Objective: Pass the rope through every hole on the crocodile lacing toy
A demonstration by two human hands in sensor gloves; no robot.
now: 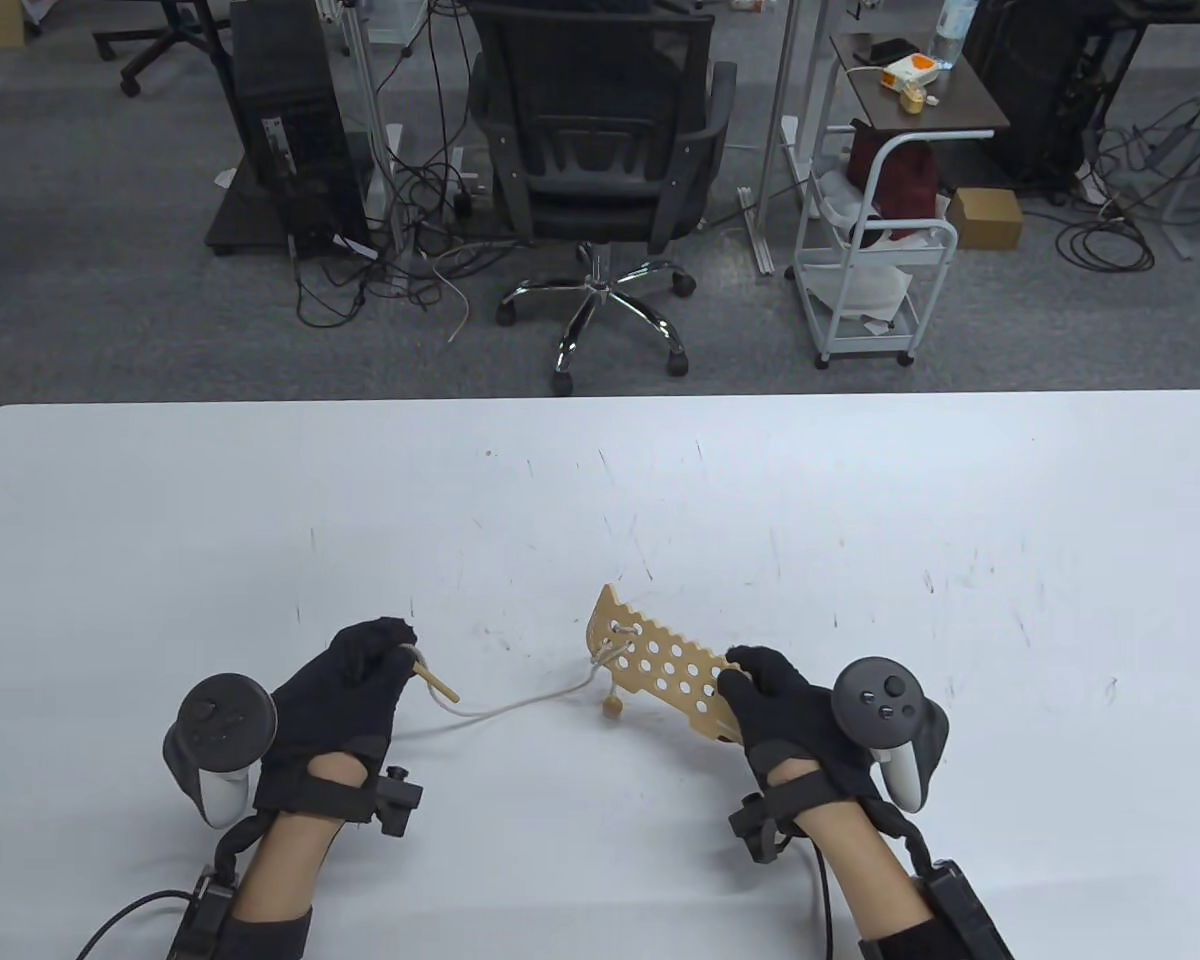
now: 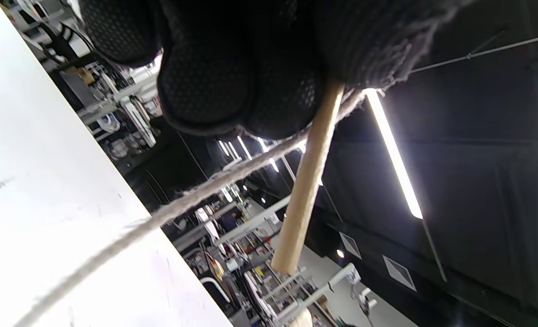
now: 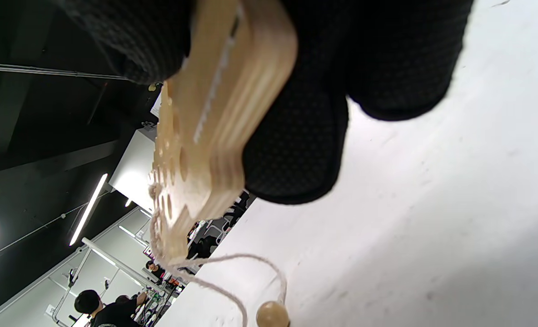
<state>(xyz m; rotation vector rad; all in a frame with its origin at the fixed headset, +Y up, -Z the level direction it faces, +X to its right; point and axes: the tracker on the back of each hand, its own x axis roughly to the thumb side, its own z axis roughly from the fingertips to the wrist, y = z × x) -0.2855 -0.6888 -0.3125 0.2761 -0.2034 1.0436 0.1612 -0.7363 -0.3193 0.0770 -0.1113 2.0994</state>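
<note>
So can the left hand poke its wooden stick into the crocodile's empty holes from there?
Probably yes. The left hand pinches the wooden stick, and only bare table lies between it and the crocodile board, which the right hand holds up. The rope hangs slack.

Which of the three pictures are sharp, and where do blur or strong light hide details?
Table view: sharp and evenly lit, the pale wooden lacing board with round holes clear. Left wrist view: the bright ceiling light strip glares, and the white table is overexposed; the cream rope looks soft. Right wrist view: the board is blurred near the lens, and the round wooden bead is sharper.
</note>
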